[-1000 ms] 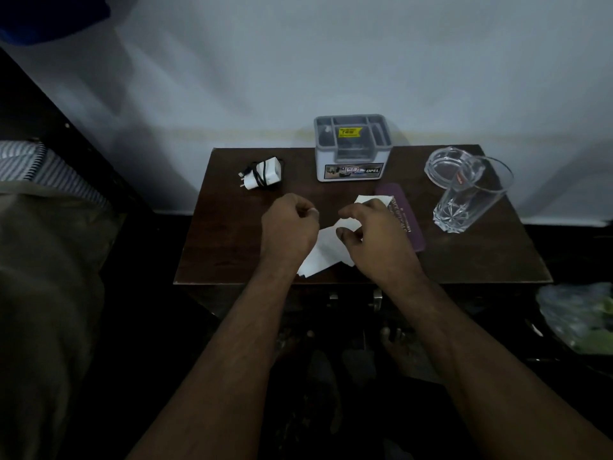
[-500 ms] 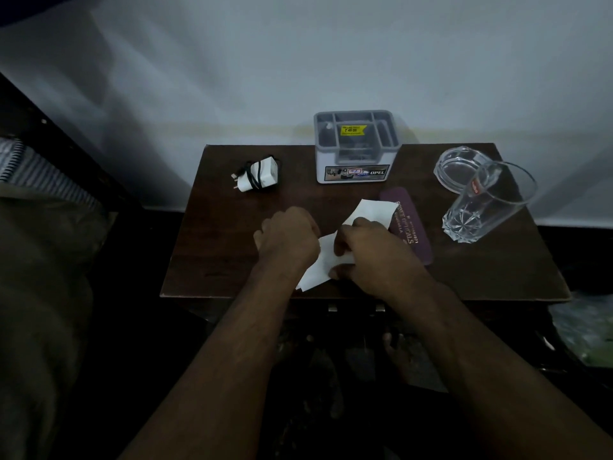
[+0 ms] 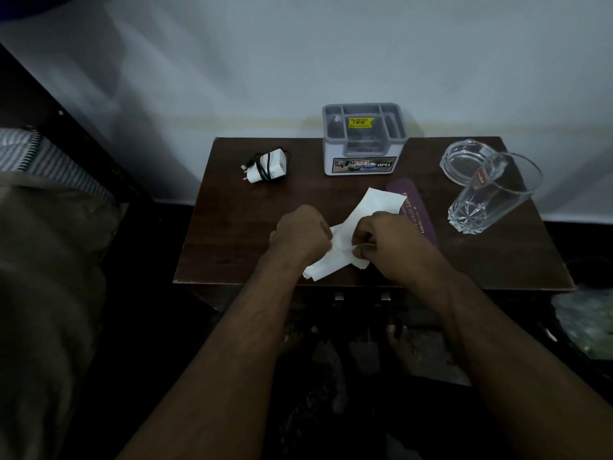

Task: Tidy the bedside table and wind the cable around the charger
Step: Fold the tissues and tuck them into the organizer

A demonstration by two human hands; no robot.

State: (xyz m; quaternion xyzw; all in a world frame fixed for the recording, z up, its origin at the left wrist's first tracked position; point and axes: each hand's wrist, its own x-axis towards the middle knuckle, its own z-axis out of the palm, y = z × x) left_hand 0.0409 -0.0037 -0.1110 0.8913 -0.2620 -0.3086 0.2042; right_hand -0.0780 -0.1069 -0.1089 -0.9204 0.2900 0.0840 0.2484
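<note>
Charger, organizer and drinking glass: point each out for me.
Charger point(image 3: 269, 166), head view, on its white body.
Organizer point(image 3: 364, 157), head view, on its front wall.
Glass point(image 3: 487, 200), head view, on its side wall.

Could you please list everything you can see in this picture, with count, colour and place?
table: one, dark brown wood, against the wall.
charger: one, white, black cable wound round it, back left of the table.
organiser: one, grey and white, yellow sticker inside, back middle.
ashtray: one, clear glass, back right.
glass: one, clear, in front of the ashtray.
case: one, purple, printed lettering, right of the paper.
paper: white, count unclear, front middle, in both hands.
bedding: striped and olive, far left.
left hand: pinches the paper.
right hand: pinches the paper.
</note>
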